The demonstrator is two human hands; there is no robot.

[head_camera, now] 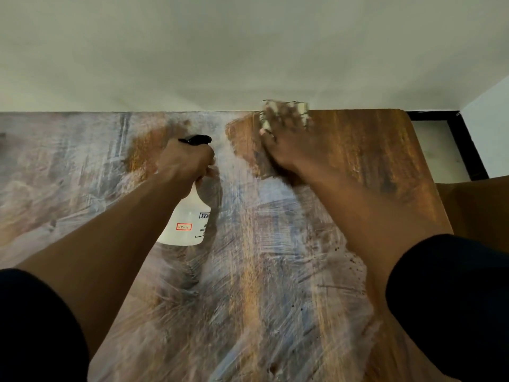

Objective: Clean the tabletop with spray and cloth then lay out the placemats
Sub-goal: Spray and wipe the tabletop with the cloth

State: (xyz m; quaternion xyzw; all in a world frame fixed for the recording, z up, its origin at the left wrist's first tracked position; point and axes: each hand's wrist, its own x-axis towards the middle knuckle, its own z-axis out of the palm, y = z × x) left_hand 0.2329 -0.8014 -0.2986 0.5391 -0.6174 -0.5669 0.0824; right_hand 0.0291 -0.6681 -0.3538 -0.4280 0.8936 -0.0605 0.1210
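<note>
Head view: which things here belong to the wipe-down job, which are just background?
In the job:
- spray bottle, held by the left hand
- cloth, pressed under the right hand at the table's far edge
- tabletop, smeared with whitish streaks

Just there:
- wall behind the table
- black frame at far right

No placemats in view.

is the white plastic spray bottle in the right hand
No, the left hand grips the white plastic spray bottle; the right hand presses a pale cloth.
</note>
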